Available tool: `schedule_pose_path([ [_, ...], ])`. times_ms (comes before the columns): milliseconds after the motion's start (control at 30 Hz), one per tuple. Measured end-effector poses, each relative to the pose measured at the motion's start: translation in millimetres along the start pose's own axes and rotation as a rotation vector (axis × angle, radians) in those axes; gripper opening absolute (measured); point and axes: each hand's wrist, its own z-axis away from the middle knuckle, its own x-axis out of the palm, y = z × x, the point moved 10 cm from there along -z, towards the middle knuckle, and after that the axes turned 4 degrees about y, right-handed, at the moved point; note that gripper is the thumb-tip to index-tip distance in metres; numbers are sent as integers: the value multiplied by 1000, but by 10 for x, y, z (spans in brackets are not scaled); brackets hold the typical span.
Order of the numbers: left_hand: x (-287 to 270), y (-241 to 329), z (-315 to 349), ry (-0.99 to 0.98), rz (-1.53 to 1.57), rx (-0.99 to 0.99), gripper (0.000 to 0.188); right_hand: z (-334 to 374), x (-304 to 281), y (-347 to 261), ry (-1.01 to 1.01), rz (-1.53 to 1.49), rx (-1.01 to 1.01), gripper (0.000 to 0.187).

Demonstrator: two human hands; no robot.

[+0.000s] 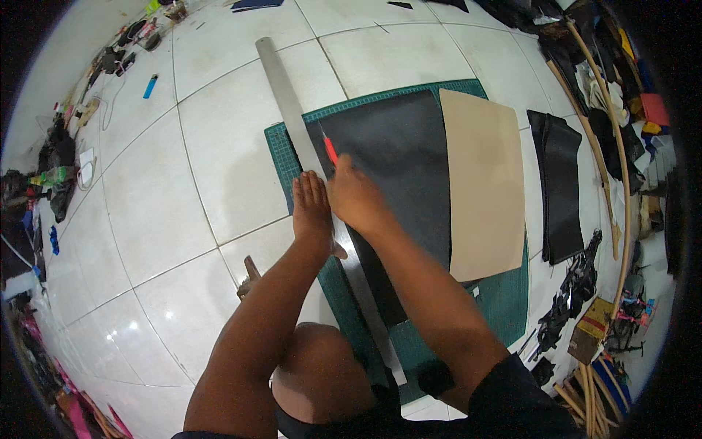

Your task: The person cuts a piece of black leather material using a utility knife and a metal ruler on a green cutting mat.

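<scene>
A long metal ruler [281,84] lies slantwise over a sheet of black material [398,157] on a green cutting mat [475,322]. My left hand [313,212] presses on the ruler with its fingers stretched out flat and its thumb on the other side. Closed around a red utility knife [330,151], my right hand [357,196] is just right of the ruler. The thin blade points away from me toward the black sheet beside the ruler's edge; whether it touches cannot be made out. A beige sheet [484,183] covers the right part of the black one.
Folded black material [559,186] lies right of the mat, with black scraps [570,293] below it. Long wooden sticks [603,110] and a small carton [591,329] are farther right. A blue lighter [151,86] rests on the white tiles [146,183] at left. Clutter lines both sides.
</scene>
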Motion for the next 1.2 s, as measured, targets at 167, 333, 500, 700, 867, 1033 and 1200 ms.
schedule_pose_path([
  [167,101,29,-21,-38,13,40,145,-366,219,-315,-41,90,6,30],
  [333,160,63,-52,-58,18,65,144,-464,332,-308,-15,96,-9,28],
  [500,145,78,-58,-32,15,79,145,-509,313,-340,-11,158,-33,28],
  [700,134,84,-66,-24,5,48,146,-520,259,-326,-139,136,10,33],
  [867,50,52,-27,-10,-71,34,144,83,372,89,-212,106,-14,29],
  [1033,117,26,-62,8,-108,-28,147,797,427,426,-336,114,41,27],
  [1200,-6,33,11,-32,-68,-16,152,1856,611,1147,-483,128,319,29],
])
